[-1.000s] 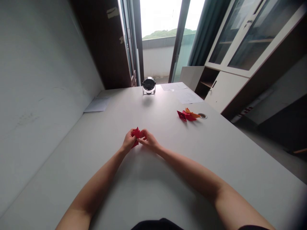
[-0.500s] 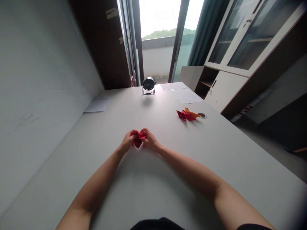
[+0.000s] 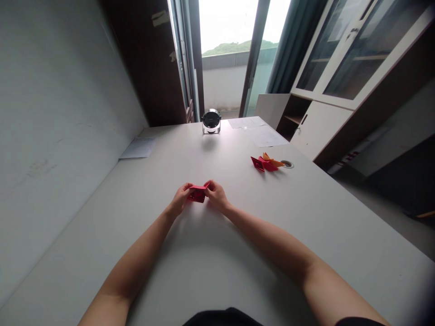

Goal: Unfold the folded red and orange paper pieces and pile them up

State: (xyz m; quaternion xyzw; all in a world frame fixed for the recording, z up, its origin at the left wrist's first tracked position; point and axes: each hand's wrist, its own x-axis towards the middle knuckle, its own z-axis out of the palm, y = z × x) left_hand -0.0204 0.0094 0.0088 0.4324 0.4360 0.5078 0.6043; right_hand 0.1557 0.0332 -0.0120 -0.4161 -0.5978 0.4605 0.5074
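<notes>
Between the fingertips: a red folded paper (image 3: pixel 197 194), held up by both ends just above the table or touching it; which of the two I cannot tell.
Left hand (image 3: pixel 181 198): closed in a pinch, thumb and fingers on the paper's left end.
Right hand (image 3: pixel 216 195): closed in a pinch too, thumb and fingertips at the upper right corner; the lower fingers are too small to make out.
Paper's shape: a flat strip of fold along the top, a darker patterned face below it, spanning the gap between the two hands.
Under the fingers: the white table (image 3: pixel 136 194), with soft shadows on the near side of the hands.
Right of the fingers and farther off: red folded pieces (image 3: pixel 268 166) with an orange folded piece (image 3: pixel 273 160) among them, the group lying close together beside a round ringed hole (image 3: pixel 288 164).
Straight beyond the fingers: a round black device (image 3: pixel 211 120) in a silver stand, near the far edge.
Far left of the fingers: a pale sheet (image 3: pixel 137 148) by the wall (image 3: pixel 61 136).
Far right of the fingers: white printed sheets (image 3: pixel 267 136) toward the table's far corner.
Farthest out: a glass door (image 3: pixel 227 68), a dark curtain (image 3: pixel 288 50) and a white cabinet (image 3: pixel 322 127).
</notes>
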